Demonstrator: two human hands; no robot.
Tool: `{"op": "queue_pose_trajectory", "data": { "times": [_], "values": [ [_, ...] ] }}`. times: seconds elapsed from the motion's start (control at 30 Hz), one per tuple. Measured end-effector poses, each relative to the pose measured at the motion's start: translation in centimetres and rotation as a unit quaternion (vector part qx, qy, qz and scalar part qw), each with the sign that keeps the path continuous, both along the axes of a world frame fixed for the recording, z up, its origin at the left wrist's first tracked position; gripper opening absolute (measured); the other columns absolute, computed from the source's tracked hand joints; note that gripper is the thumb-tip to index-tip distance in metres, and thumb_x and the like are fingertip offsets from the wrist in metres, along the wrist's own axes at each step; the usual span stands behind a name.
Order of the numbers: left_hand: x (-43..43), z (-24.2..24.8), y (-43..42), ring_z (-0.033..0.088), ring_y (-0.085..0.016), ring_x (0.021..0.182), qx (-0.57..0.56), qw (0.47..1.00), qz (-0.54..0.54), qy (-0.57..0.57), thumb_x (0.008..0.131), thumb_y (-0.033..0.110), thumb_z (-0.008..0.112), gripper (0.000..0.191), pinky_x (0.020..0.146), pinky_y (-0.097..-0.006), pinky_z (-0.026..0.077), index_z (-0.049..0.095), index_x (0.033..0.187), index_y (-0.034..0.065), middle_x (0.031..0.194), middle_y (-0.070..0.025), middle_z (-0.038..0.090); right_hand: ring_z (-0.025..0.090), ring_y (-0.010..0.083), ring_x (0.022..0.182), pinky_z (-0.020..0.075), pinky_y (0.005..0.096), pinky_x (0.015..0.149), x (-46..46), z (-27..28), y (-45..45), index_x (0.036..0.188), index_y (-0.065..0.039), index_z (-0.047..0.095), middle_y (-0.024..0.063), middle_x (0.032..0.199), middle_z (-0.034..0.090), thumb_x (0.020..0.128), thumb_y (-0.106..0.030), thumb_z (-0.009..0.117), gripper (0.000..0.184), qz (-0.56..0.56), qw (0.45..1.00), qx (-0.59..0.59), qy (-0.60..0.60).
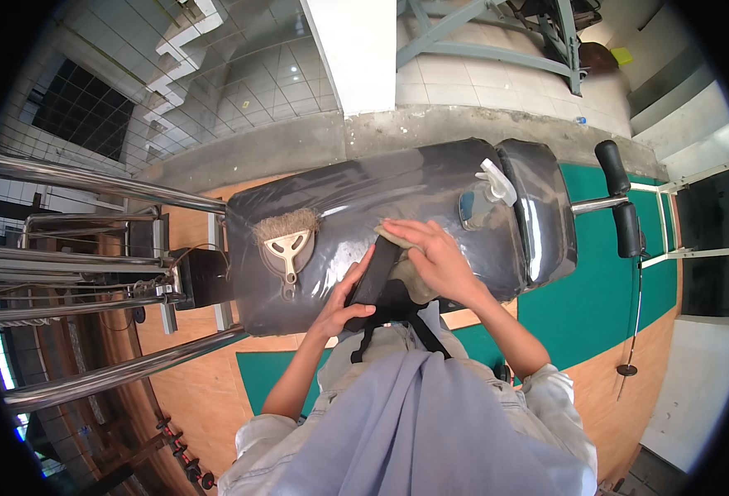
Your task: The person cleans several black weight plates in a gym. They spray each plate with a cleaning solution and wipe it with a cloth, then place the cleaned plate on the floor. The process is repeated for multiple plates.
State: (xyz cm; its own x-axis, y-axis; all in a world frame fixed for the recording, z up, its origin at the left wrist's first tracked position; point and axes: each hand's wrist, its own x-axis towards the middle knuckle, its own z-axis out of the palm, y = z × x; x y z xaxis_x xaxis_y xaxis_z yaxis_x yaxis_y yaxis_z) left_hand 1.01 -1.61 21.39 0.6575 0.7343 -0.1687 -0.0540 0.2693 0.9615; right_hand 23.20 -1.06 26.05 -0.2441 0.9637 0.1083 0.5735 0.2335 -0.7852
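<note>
My left hand [342, 304] holds a long black pad [372, 279] by its near end, thumb on one side and fingers on the other. Dark straps [426, 335] hang down over my lap from it. Against the pad's upper end, my right hand [442, 257] presses a drab folded cloth [415, 279], which partly sticks out below the palm. Beyond my hands lies a plastic-covered black bench [364, 186]. On it, to the left, rests a small hand brush with a dustpan [287, 248]. A spray bottle [479, 208] with a white trigger head lies to the right.
Chrome rails [116, 369] of a cable machine run in from the left. Black foam rollers [625, 229] stand off the bench's right end. A thin bar [637, 316] lies on the green mat [587, 260]. Small dumbbells [184, 459] line the lower left floor.
</note>
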Motion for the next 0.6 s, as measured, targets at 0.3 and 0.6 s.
{"op": "queue_pose_trajectory", "data": {
  "times": [0.3,0.6],
  "values": [
    [0.2,-1.5,0.7,0.044,-0.021,0.116,-0.012,0.996,0.088,-0.007,0.069,0.017,0.063,0.08,0.105,-0.0296,0.026,0.033,0.141,0.0006,0.127,-0.0098,0.045,0.049,0.0235,0.077,0.0471,0.0296,0.072,-2.9,0.7,-2.2,0.116,-0.014,0.062,-0.0038,0.129,0.055,0.07,0.001,0.059,0.048,0.101,0.97,0.204,-0.085],
    [0.5,1.1,0.4,0.04,-0.019,0.123,-0.024,0.993,0.072,-0.092,0.064,0.019,0.066,0.095,0.1,-0.0295,0.033,0.022,0.147,0.0018,0.143,-0.0124,0.032,0.053,0.0237,0.081,0.0428,0.0324,0.079,-1.3,0.8,3.3,0.116,-0.013,0.064,0.0001,0.124,0.06,0.069,0.008,0.05,0.053,-0.016,0.988,0.156,-0.005]
  ]
}}
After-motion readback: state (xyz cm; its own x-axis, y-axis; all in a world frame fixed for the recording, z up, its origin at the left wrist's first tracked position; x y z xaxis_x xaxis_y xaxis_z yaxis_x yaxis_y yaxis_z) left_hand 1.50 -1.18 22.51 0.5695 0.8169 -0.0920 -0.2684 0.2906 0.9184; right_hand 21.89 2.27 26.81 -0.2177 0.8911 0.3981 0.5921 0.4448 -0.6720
